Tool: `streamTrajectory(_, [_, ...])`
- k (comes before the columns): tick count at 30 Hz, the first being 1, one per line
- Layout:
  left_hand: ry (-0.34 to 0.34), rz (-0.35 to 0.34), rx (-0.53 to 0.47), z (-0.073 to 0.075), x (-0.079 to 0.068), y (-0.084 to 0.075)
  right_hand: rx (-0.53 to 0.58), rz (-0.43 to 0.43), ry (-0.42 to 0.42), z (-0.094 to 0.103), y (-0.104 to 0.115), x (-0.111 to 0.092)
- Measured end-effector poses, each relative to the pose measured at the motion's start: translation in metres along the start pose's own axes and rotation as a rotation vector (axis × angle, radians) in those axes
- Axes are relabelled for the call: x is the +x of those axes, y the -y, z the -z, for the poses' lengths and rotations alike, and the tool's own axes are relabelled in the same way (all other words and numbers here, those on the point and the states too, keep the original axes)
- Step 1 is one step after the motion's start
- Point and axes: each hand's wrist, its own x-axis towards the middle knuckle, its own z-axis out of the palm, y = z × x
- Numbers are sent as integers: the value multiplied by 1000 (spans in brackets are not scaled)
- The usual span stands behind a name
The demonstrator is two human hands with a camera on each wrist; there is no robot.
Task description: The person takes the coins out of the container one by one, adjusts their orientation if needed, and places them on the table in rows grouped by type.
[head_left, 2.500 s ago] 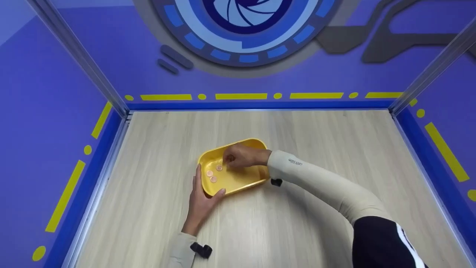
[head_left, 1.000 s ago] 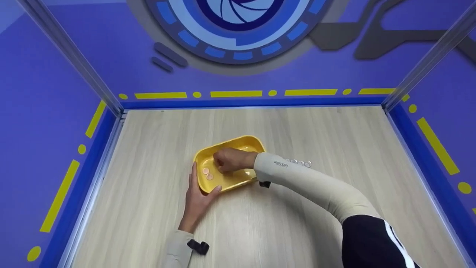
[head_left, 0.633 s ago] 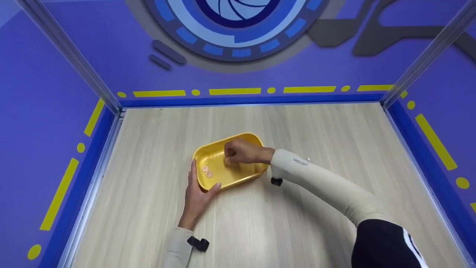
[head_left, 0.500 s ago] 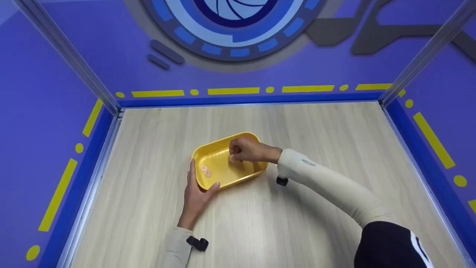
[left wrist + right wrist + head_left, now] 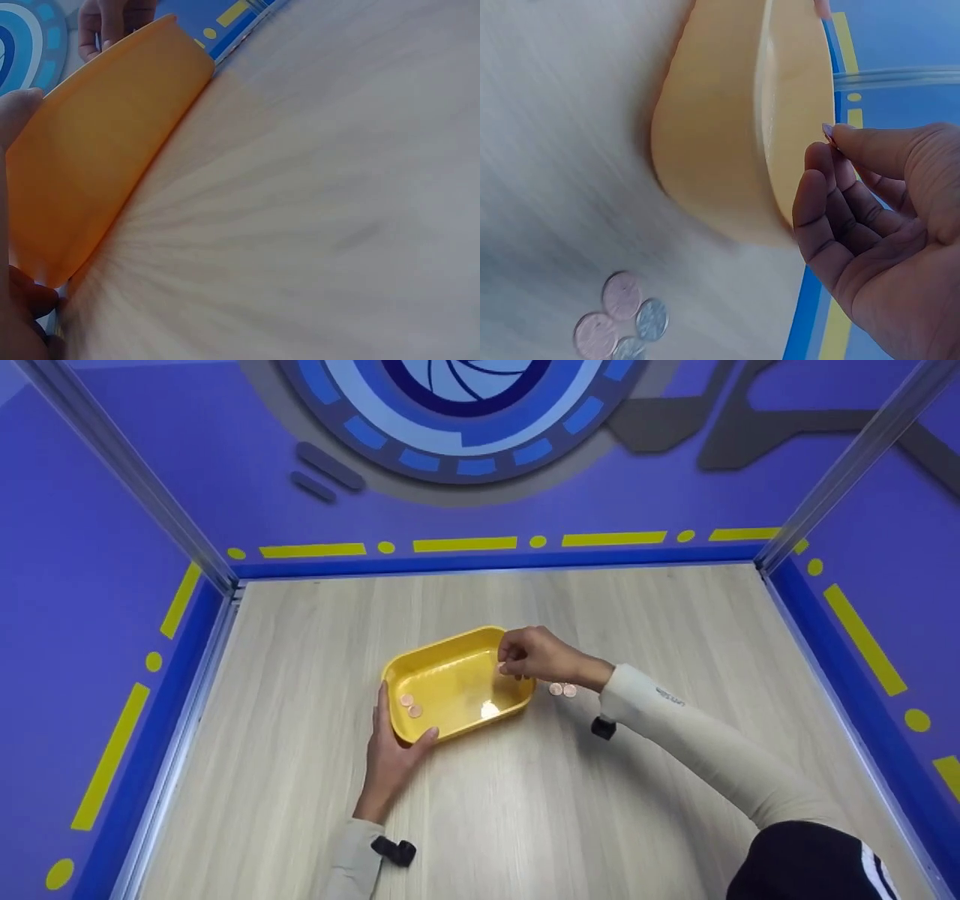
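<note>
My left hand point(image 5: 390, 761) grips one end of a yellow plastic container point(image 5: 454, 686), its thumb at the near rim and its fingers along the left side. Over the container's right end, my right hand point(image 5: 546, 655) pinches a copper coin point(image 5: 829, 133) between thumb and index finger. Two copper coins point(image 5: 415, 711) lie inside the container, near its left end. Just outside its right end, another copper coin point(image 5: 596, 336) lies on the table beside a second one and silver coins point(image 5: 652, 319). The right forearm hides part of the table there.
The container stands on a light wood-grain table point(image 5: 480, 825). Blue printed panels point(image 5: 187, 450) with yellow marks rise along its back, left and right edges, joined by metal corner posts point(image 5: 127, 472).
My right hand has picked a coin from the container floor, lifted it and moved right to the right rim. Coins on the table have come into view. The left hand keeps its hold.
</note>
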Motion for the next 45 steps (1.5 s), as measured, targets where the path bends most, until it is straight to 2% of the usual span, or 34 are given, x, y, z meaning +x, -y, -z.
streamTrajectory(9, [-7,5,-5,0,-2,1,50,-13,-59,6,-13,-19])
streamTrajectory(16, [-4,-4,-12,-1,0,-1,106,-55,-118,12,-21,-34])
streamTrajectory(22, [-10,-28,0,-2,1,-3,84,-61,-179,20,-31,-49])
streamTrajectory(30, [-8,-1,-23,1,1,0,71,-119,-213,27,-50,-68])
streamTrajectory(39, [-11,-2,1,-1,-1,0,52,-175,-230,22,-77,-98])
streamTrajectory(45, [-11,-3,9,0,0,1,18,-237,-279,16,-90,-116])
